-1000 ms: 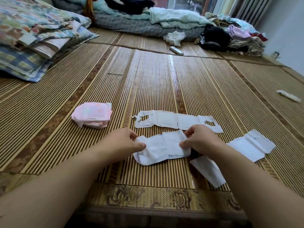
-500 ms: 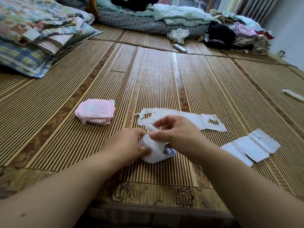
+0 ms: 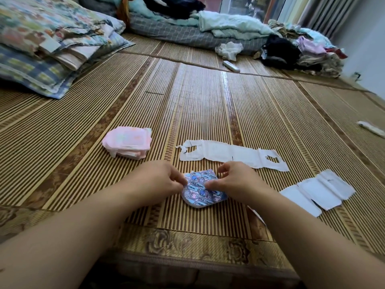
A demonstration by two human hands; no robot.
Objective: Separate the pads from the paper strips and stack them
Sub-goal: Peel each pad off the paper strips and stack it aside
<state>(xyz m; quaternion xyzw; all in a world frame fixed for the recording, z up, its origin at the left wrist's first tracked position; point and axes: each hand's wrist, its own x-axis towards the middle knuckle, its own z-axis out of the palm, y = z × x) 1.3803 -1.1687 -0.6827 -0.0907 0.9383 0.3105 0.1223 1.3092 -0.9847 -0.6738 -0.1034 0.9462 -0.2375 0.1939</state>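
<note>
A folded pad [image 3: 201, 193] with a blue and pink printed cover lies on the bamboo mat [image 3: 204, 105] in front of me. My left hand [image 3: 160, 180] pinches its left edge and my right hand [image 3: 235, 180] pinches its upper right edge. A pink stack of folded pads [image 3: 128, 144] sits to the left. A long white paper strip [image 3: 231, 155] lies flat just beyond my hands. More white paper strips [image 3: 318, 190] lie to the right, partly under my right forearm.
Folded quilts and pillows [image 3: 48, 42] fill the far left. Bedding [image 3: 187, 26] and a heap of clothes [image 3: 302, 49] line the back. A small white tube [image 3: 231, 66] lies near them, and a white scrap [image 3: 371, 128] at the right edge.
The white pad that lay open between my hands has been folded over into a small packet showing its printed cover. Both hands now hold it closer together.
</note>
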